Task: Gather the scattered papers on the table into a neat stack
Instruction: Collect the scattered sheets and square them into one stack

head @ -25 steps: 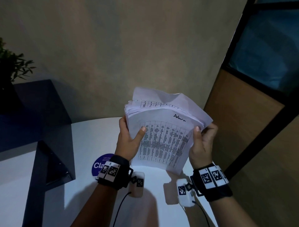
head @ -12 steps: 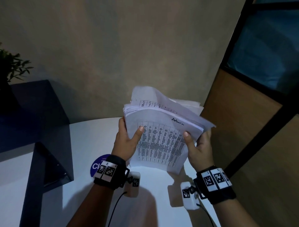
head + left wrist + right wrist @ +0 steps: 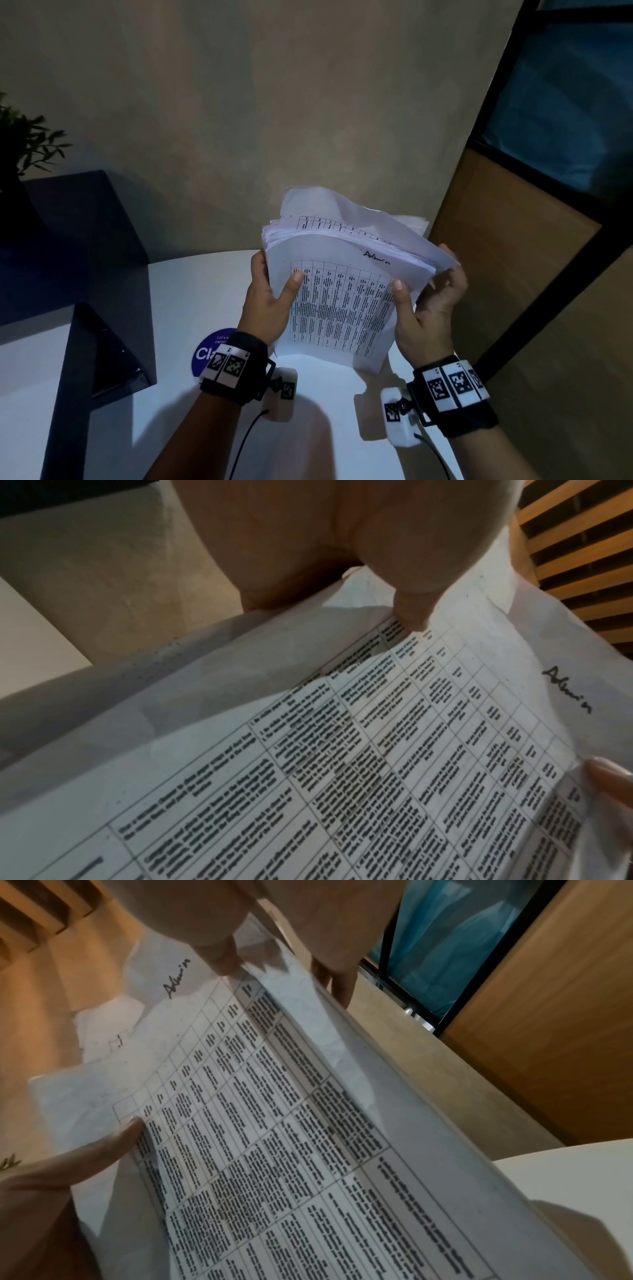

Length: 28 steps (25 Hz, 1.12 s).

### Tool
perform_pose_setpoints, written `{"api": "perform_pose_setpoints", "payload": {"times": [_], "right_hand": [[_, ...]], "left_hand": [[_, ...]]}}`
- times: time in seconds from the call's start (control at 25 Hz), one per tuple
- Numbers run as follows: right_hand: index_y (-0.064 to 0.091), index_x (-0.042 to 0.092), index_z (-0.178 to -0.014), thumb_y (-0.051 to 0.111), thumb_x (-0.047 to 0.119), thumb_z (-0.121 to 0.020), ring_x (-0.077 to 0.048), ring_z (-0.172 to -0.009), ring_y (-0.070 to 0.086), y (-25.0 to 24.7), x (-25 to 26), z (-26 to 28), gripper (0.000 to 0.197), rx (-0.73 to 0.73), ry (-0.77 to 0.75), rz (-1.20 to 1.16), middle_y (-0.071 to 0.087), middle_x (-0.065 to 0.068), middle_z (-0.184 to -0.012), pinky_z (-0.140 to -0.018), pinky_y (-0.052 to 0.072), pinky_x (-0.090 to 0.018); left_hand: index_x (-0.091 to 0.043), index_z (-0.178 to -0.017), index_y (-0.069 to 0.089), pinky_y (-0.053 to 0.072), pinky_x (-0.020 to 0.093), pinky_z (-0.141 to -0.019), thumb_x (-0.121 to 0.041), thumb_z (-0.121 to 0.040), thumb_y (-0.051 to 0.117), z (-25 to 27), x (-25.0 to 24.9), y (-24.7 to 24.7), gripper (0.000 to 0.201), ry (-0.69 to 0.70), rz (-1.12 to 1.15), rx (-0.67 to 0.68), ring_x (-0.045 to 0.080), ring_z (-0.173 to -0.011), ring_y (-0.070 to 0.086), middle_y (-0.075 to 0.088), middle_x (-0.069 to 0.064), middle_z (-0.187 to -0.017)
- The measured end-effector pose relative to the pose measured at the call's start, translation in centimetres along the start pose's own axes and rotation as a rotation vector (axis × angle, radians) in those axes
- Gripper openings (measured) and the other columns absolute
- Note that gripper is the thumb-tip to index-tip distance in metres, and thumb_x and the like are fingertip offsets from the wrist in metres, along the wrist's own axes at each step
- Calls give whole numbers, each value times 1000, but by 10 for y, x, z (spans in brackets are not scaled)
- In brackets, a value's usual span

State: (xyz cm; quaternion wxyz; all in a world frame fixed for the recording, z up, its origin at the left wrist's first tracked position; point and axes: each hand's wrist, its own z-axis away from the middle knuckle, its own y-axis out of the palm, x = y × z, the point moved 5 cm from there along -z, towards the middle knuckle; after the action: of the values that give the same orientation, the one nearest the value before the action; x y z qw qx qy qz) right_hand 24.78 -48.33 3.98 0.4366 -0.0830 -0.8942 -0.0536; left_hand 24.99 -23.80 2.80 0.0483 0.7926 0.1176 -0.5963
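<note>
A thick stack of white papers (image 3: 342,291) stands nearly upright above the white table (image 3: 191,298), its lower edge close to the tabletop. The front sheet carries a printed grid of text (image 3: 377,777) and a handwritten word near its top. My left hand (image 3: 270,301) grips the stack's left edge, thumb on the front sheet and fingers behind. My right hand (image 3: 428,308) holds the right edge the same way, thumb (image 3: 219,955) on the front. The upper sheets are uneven and fan out. Both wrist views show the front sheet (image 3: 274,1123) close up.
A dark box (image 3: 75,246) with a potted plant (image 3: 24,147) stands at the left. A dark triangular stand (image 3: 102,349) sits on the table in front of it. A round blue sticker (image 3: 209,353) lies by my left wrist. A wooden panel (image 3: 513,274) closes the right side.
My right hand has slid lower along the stack's right edge, its thumb now further onto the front sheet. The stack has tilted slightly and the top sheets have spread to the right.
</note>
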Motion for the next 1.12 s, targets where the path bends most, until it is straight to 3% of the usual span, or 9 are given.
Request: {"api": "perform_pose_setpoints", "payload": {"times": [0.12,0.28,0.36,0.48,0.6,0.72,0.88,1.04,1.12], "right_hand": [[31,56,-129,64,17,-87,-32,-132,48,-3,-2,-2,66,-2,-4,-10,24,-17,-153,-99,51,-39],[48,22,-130,68,42,-82,-11,-118,60,-7,-19,-1,57,70,206,-44,51,-13,-134,-89,53,-21],[58,12,-124,70,66,-71,-12,-109,66,-4,-27,-2,77,144,333,-22,67,-9,-119,-88,56,-30],[68,7,-105,63,68,-74,-14,-95,72,-5,-31,-8,69,197,355,18,77,1,-96,-86,58,-42],[64,5,-115,60,73,-75,-17,-103,70,-7,-31,-7,79,159,316,20,74,-4,-106,-89,55,-34],[63,7,-117,57,83,-67,-13,-101,71,-10,-31,4,91,147,344,59,74,-1,-107,-83,55,-24],[65,22,-105,56,74,-76,0,-93,70,0,-19,6,60,96,312,50,76,15,-93,-76,54,-18],[53,32,-123,63,58,-83,-9,-106,66,3,-7,5,49,114,220,34,67,2,-112,-82,56,-25],[37,58,-120,71,30,-86,0,-108,60,5,-9,16,56,181,245,82,58,10,-117,-86,54,-23]], "left_hand": [[-58,-111,38,50,9,-77,-37,-89,64,1,1,-2,40,-7,11,-5,-12,-99,61,62,-34,-105],[-51,-115,43,49,9,-77,-33,-90,65,0,2,-2,38,-16,34,13,-12,-99,62,63,-26,-109],[-40,-122,44,47,9,-79,-25,-92,62,-2,1,-3,38,-26,48,14,-15,-97,61,62,-22,-113],[-48,-119,44,47,21,-84,-35,-91,64,-2,-2,-1,37,-31,17,34,-14,-97,62,65,-24,-109],[-63,-111,43,51,29,-91,-56,-78,66,6,-2,-2,41,-46,28,35,-5,-105,62,65,-31,-109],[-61,-116,45,50,43,-98,-56,-73,72,12,6,1,51,-68,84,33,9,-114,63,66,-20,-118],[-55,-113,53,52,55,-94,-49,-79,71,10,5,6,39,-71,114,-52,23,-110,66,70,-5,-116],[-66,-103,49,55,43,-91,-37,-86,67,14,-5,3,38,-15,61,-74,3,-102,67,70,-25,-106],[-64,-106,44,55,42,-90,-45,-80,69,21,1,1,41,-21,16,-32,-2,-101,65,66,-29,-107]]}}
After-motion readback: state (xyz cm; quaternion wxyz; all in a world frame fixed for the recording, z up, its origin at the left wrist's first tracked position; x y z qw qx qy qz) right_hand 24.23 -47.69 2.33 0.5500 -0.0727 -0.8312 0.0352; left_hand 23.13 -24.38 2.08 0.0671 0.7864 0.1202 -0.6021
